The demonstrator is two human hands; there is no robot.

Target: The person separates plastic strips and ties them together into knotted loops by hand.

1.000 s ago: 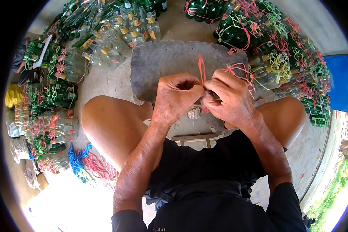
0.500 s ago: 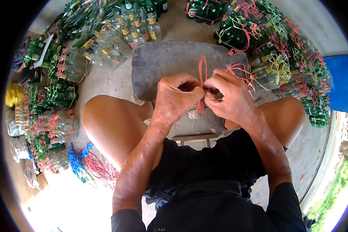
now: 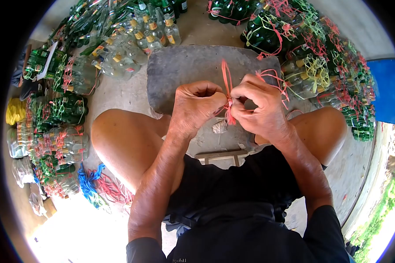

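A pink plastic string [image 3: 226, 79] runs between my two hands, with a loop standing up above the fingers and a knotted part with loose ends below. My left hand [image 3: 198, 105] is closed, thumb and forefinger pinching the string from the left. From the right my right hand [image 3: 260, 105] pinches the same string near the knot, its fingers curled. More pink string trails out behind the right hand over the edge of a grey board [image 3: 171, 79]. Under the hands, on the floor, lies a small pale lump [image 3: 219, 126] that I cannot make out.
Bundles of green bottles [image 3: 265, 37] tied with pink and green string line the right side. Clear bottles [image 3: 171, 33] with yellow labels stand at the back left. Tied bundles [image 3: 70, 107] fill the left. Blue string [image 3: 90, 184] and pink strands lie at lower left.
Both hands have shifted slightly left. The upright loop leans more to the left, and the knot between the fingertips shows more plainly.
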